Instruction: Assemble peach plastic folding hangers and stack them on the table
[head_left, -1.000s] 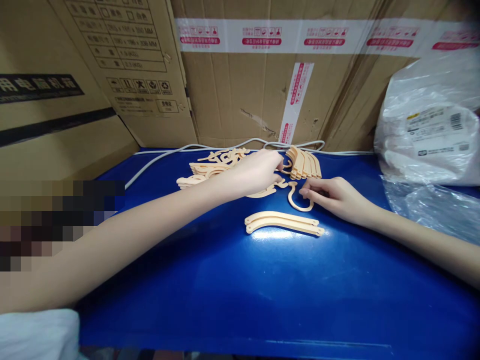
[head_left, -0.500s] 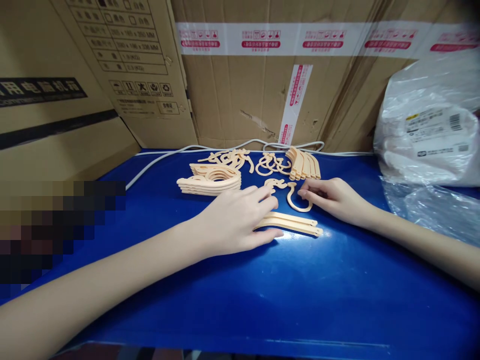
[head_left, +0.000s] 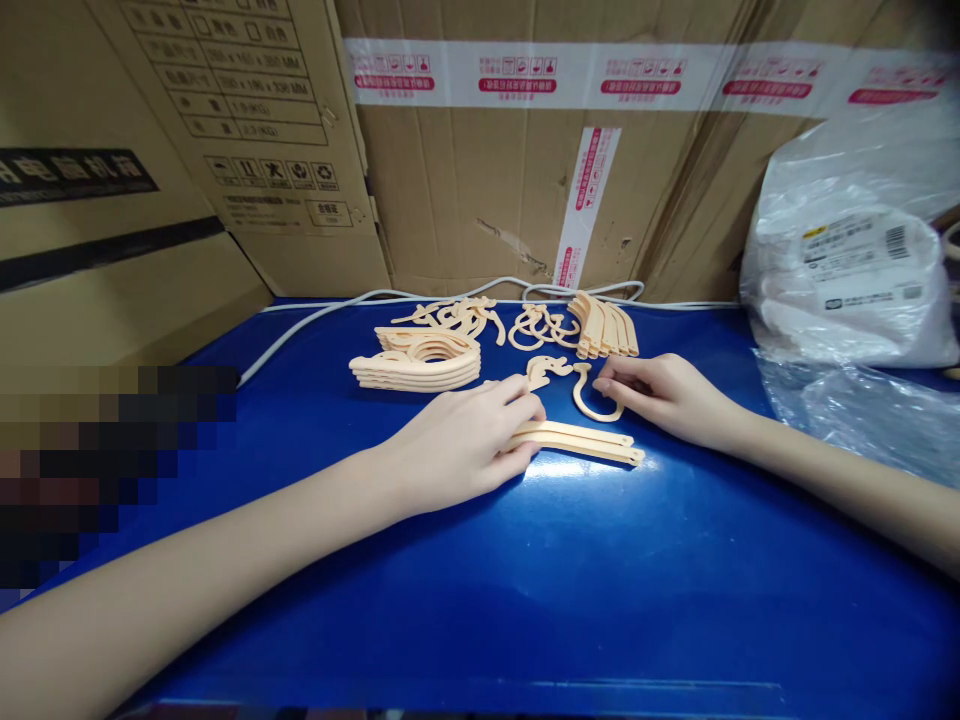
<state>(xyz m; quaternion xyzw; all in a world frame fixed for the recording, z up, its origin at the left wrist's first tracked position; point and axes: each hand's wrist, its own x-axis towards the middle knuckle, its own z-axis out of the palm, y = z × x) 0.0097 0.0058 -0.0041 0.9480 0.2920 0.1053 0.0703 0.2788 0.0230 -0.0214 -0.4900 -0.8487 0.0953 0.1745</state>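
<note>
My left hand [head_left: 480, 435] is closed, thumb and fingers pinching the near ends of two cream plastic hanger arms [head_left: 585, 440]. The arms lie side by side on the blue table, their free ends pointing right. My right hand [head_left: 656, 390] has its fingertips pressed together at a cream hanger hook [head_left: 583, 400], covering the hook's right end. Between my hands, just beyond the arms, lies a small curved cream piece [head_left: 547, 370]. A neat stack of cream hanger pieces [head_left: 416, 375] sits beyond my left hand.
More hooks [head_left: 529, 328], a loose pile of curved pieces [head_left: 465, 315] and a row of hanger arms [head_left: 607, 328] lie at the back. Cardboard boxes [head_left: 465, 170] wall the table. A white cable [head_left: 300, 325] runs along the back. A plastic bag [head_left: 847, 270] stands at right.
My left thumb and fingers have closed in on the two hanger arms. My right hand stays at the hook. The view has shifted slightly.
</note>
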